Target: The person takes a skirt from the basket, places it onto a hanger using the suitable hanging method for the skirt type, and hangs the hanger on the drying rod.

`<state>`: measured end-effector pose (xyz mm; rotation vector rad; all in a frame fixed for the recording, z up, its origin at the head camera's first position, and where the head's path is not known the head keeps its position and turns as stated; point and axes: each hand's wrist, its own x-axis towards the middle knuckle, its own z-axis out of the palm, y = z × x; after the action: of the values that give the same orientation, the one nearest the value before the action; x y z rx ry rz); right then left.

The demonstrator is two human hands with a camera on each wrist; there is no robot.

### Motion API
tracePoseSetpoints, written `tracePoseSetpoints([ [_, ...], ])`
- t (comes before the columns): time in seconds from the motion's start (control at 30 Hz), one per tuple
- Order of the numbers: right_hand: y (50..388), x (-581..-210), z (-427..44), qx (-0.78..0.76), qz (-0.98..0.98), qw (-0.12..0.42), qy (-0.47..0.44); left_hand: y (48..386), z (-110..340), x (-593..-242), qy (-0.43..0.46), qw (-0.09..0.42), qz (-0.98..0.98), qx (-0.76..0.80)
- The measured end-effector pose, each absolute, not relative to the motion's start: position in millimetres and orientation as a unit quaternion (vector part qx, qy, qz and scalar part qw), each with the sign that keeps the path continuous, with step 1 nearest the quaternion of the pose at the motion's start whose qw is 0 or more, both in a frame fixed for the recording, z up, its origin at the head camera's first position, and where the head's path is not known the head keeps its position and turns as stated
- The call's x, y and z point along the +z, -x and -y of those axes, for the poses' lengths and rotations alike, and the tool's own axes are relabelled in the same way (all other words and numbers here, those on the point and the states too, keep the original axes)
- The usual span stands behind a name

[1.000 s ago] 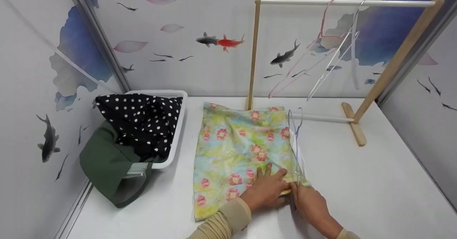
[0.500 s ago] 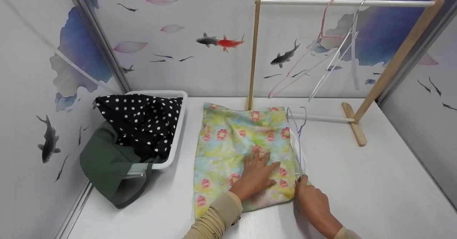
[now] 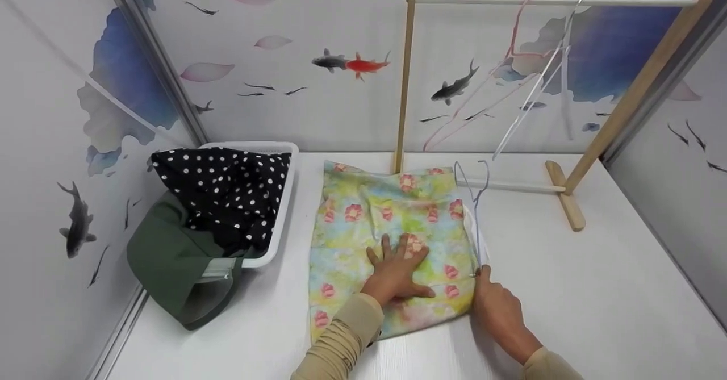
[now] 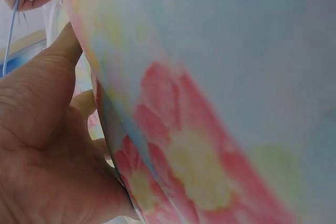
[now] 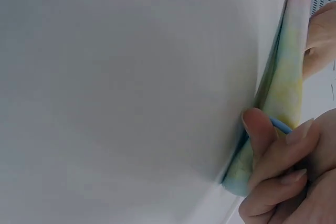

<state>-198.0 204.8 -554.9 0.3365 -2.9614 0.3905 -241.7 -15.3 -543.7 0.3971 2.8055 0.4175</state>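
A floral garment in yellow, blue and pink lies spread on the white table. My left hand rests on its lower part with fingers spread. At the garment's right edge my right hand pinches a thin bluish-purple clothes hanger, whose hook points toward the rack. The right wrist view shows the blue hanger wire between thumb and fingers, close against the fabric. How much of the hanger lies inside the garment is hidden. A white strip shows along the right side of the fabric.
At the left stands a white basket with a black polka-dot cloth and a dark green garment hanging over its rim. Behind the work, a wooden rack carries a pink hanger and a white hanger.
My left hand has moved up and left from the garment's lower right corner and flattened with fingers spread. My right hand has shifted slightly up along the edge, and the hanger's hook tilts farther right.
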Motion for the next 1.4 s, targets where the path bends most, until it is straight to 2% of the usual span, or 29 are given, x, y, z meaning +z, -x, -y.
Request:
tracePoseSetpoints([
  [0.3, 195.3, -551.2, -206.3, 0.152, 0.983, 0.037, -0.093, 242.8, 14.4, -545.4, -0.138, 0.134, -0.972, 0.138],
  [0.63, 195.5, -542.7, -209.0, 0.164, 0.982, 0.066, -0.07, 246.1, 10.7, -542.7, -0.141, 0.135, -0.974, 0.118],
  [0.93, 207.2, -528.1, -210.2, 0.178, 0.98, 0.06, -0.062, 287.4, 1.0, -531.9, -0.144, 0.022, -0.985, 0.091],
  [1.1, 217.3, -523.5, -211.2, 0.183, 0.975, 0.107, -0.071, 323.4, -14.4, -532.6, -0.147, -0.046, -0.986, 0.07],
  [1.4, 241.8, -512.8, -206.5, 0.192, 0.971, 0.128, -0.068, 365.9, -33.6, -540.9, -0.128, -0.109, -0.986, 0.024],
])
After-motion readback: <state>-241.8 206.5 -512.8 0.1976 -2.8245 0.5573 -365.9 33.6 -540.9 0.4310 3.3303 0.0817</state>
